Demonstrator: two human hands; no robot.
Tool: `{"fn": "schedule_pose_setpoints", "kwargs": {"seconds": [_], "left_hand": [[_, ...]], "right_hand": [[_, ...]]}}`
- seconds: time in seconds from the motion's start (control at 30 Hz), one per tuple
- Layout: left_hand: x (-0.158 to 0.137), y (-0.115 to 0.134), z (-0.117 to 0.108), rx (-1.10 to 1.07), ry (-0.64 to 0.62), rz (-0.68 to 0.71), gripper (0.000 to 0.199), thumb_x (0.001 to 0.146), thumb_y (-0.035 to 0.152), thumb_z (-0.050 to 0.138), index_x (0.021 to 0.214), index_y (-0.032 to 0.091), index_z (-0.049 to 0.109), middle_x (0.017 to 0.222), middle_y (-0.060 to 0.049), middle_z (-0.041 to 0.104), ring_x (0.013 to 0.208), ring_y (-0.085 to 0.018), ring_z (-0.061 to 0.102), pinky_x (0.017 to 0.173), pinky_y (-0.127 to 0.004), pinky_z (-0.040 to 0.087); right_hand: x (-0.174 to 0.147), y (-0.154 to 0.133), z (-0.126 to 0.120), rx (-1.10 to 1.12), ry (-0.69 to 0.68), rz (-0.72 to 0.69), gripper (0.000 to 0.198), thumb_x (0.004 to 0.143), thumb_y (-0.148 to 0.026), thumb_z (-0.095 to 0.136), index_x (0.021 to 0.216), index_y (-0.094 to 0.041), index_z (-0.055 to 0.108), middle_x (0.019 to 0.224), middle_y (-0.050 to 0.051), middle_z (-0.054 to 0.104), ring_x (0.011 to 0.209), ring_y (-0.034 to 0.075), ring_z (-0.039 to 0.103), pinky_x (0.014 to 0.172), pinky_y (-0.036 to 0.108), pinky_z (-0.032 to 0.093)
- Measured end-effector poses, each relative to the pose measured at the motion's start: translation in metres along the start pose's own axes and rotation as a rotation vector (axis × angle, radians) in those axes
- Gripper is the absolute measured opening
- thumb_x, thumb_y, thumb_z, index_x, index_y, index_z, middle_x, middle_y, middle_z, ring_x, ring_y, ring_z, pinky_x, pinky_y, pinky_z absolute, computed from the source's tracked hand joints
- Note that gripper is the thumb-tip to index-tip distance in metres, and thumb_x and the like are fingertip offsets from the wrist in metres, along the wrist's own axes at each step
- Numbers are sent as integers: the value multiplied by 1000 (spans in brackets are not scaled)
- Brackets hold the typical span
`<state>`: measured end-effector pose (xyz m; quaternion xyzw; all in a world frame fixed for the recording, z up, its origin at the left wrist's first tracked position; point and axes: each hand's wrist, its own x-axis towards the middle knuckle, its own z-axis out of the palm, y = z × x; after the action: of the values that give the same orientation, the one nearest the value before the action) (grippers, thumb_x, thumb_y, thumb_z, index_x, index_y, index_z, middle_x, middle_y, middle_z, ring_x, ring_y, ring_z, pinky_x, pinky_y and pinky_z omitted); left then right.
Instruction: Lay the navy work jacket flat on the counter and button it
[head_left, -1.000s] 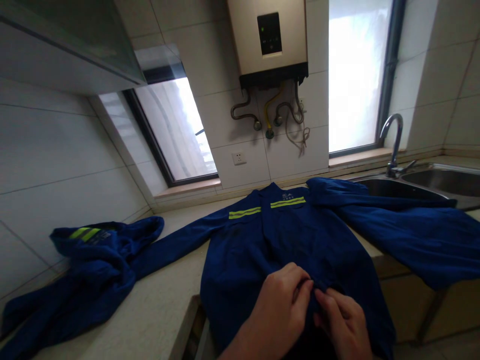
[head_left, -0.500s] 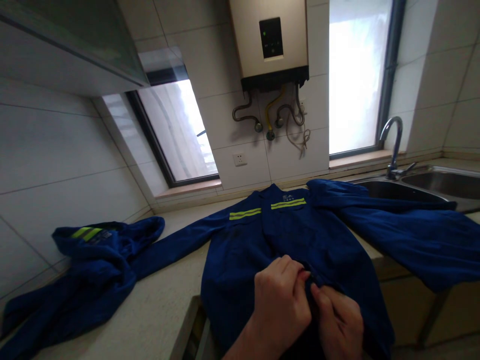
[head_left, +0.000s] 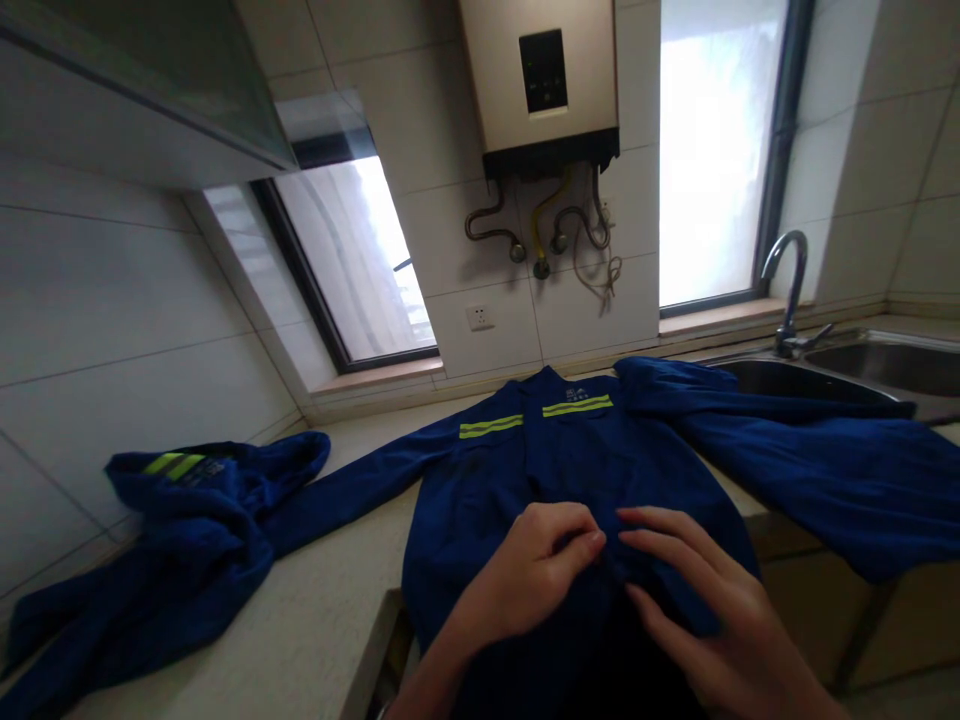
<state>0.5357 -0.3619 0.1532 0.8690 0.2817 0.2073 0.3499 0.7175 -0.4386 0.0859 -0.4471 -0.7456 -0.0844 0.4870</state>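
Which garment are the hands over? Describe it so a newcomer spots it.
Find the heater on the wall; below it runs the counter. The jacket is spread there, collar toward the wall, left hand and right hand over its lower front. Only it shows two yellow bands; the left garment shows one, the right garment none.

Jacket [head_left: 487,480] lies on counter [head_left: 315,590], garment [head_left: 210,540] left, perhaps trousers [head_left: 832,455] right.

A: Sort of place?
B: Reads as a kitchen. Two-bowl steel sink [head_left: 892,364], curved tap [head_left: 793,305], pale worktop [head_left: 315,600].
A: Above the worktop?
B: Tiled walls [head_left: 112,290], cupboard [head_left: 172,90] at upper left, water heater [head_left: 499,80] with pipes [head_left: 535,225] beneath, between two windows [head_left: 712,170].
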Motion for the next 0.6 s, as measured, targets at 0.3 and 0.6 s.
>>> {"fn": "schedule_pose_setpoints", "kwargs": {"seconds": [0.3, 0.6], "left_hand": [[2, -7, 12, 184, 135, 143, 24, 91, 22, 38, 69, 16, 47, 72, -1, 51, 71, -11, 46, 65, -23, 35], [2, -15, 16, 208, 154, 278, 27, 93, 24, 33, 72, 16, 48, 75, -4, 53, 75, -13, 48, 69, -25, 39]], "right_hand": [[-4, 16, 27, -96, 145, -192, 24, 85, -11, 51, 106, -15, 61, 91, 7, 68, 84, 17, 66, 72, 24, 57], [1, 11, 27, -43, 154, -134, 23, 84, -10, 49, 104, -16, 60, 88, 7, 67, 81, 16, 66, 73, 24, 56]]}}
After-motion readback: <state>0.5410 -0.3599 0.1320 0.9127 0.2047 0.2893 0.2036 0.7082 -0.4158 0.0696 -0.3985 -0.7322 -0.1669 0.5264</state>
